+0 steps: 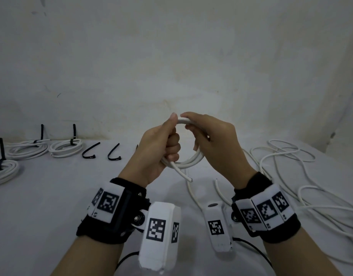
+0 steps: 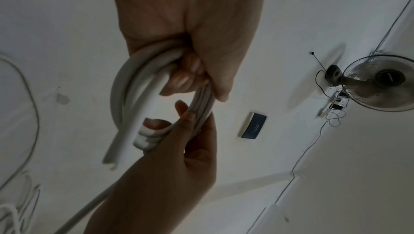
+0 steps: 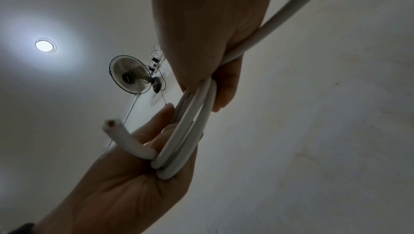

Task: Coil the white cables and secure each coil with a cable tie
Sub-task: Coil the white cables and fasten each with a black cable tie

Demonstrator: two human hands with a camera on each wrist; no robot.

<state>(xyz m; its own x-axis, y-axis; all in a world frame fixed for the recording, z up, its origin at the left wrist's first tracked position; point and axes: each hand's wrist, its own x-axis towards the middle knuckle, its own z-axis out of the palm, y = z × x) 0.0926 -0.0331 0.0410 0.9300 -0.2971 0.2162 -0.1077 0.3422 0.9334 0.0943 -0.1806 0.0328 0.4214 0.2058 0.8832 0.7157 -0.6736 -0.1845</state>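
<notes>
Both hands hold a small coil of white cable (image 1: 191, 160) above the middle of the table. My left hand (image 1: 171, 136) grips the coil's left side, fingers curled round the loops and thumb up at the top. My right hand (image 1: 201, 132) grips the top and right side. The cable's cut end (image 1: 186, 176) sticks out below the left hand. In the left wrist view the coil (image 2: 132, 87) passes through my curled left hand (image 2: 192, 74). From the right wrist the coil (image 3: 188, 131) runs between both hands, and the cable's tail (image 3: 291, 11) leads off to the upper right.
Three tied coils (image 1: 66, 148) with upright black ties lie at the table's back left. Two loose black cable ties (image 1: 90, 152) lie beside them. A tangle of loose white cables (image 1: 291, 166) covers the right side of the table (image 1: 52, 196). The wall stands close behind.
</notes>
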